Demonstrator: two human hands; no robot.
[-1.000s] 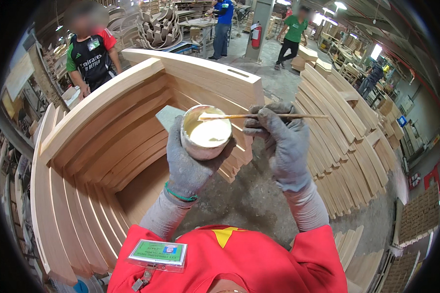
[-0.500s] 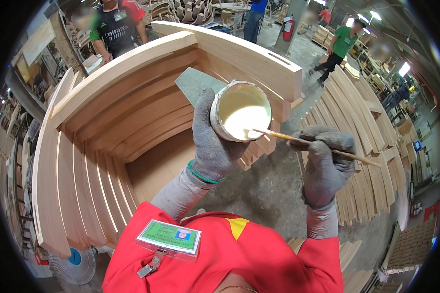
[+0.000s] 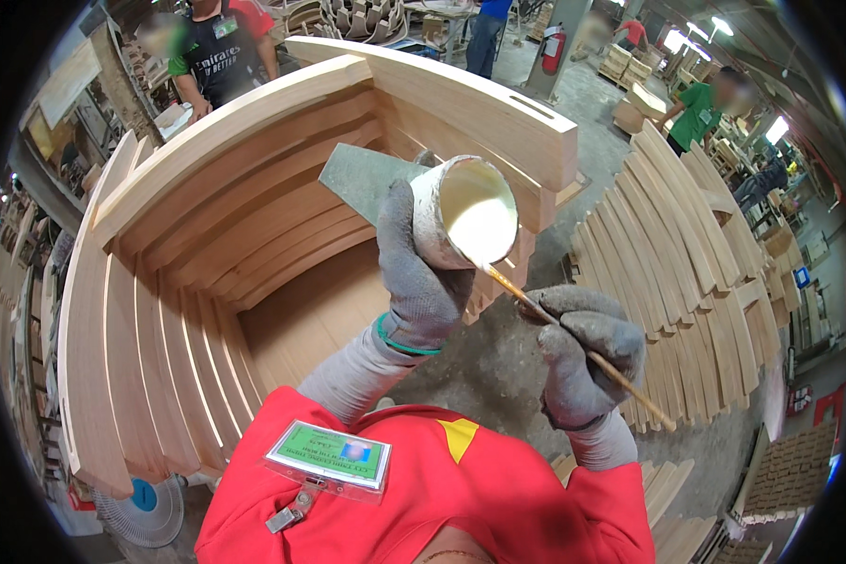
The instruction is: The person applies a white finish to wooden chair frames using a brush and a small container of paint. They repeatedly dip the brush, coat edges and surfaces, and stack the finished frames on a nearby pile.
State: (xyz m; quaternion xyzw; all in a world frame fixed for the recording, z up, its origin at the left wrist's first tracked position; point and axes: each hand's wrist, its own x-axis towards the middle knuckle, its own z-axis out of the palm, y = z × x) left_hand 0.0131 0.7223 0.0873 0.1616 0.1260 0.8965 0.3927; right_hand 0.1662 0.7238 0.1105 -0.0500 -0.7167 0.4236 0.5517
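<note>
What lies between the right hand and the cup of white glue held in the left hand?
In the head view, only the thin wooden stick spans that gap: the right hand grips it, and its tip reaches the rim of the cup held by the left hand.

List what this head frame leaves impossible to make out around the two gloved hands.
- Tip of the thin wooden stick: sunk in the pale liquid, so its shape is hidden.
- How full the round white cup is: the opaque liquid hides its bottom.
- Left hand palm side: turned away behind the cup.
- Stick's middle: covered by the right hand.
</note>
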